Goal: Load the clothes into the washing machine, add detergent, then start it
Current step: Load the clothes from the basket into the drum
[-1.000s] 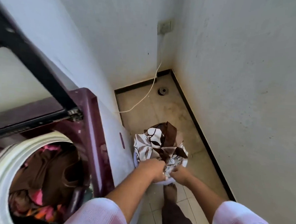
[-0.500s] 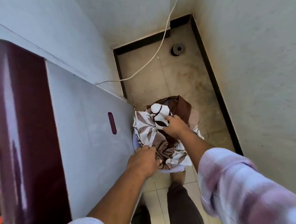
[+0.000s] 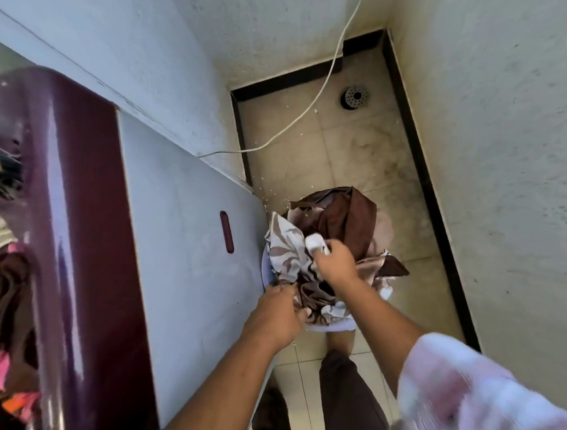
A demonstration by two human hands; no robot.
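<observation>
Your left hand (image 3: pixel 275 316) is gripping the near edge of the leaf-print cloth (image 3: pixel 287 251), fingers curled round a bunched fold right at the basket (image 3: pixel 333 328) rim. Your right hand (image 3: pixel 334 265) is reaching further in and pinching a white bit of the heap. Can't tell if that bit is part of the print cloth or a separate piece. Both hands are holding fabric, neither is spread wide.

The load is sitting heaped in the pale basket on the tile floor (image 3: pixel 361 146), just beside the washing machine (image 3: pixel 181 258). Can't tell if the basket is touching the grey side panel. A plain brown cloth (image 3: pixel 351 218) is lying on the far side of the heap, and the print cloth is spilling over the rim on the near and right sides.

The machine's maroon top (image 3: pixel 79 204) is running down the left of view. The drum opening is showing at the far left edge, with brown and pink clothes (image 3: pixel 1 315) already lying inside.

A white cable (image 3: pixel 318 98) is trailing from the back wall across the floor to behind the machine. The floor drain (image 3: pixel 355 97) is sitting in the far corner, well apart from the basket. Your pink checked sleeve (image 3: pixel 479 399) is blurring across the bottom right
</observation>
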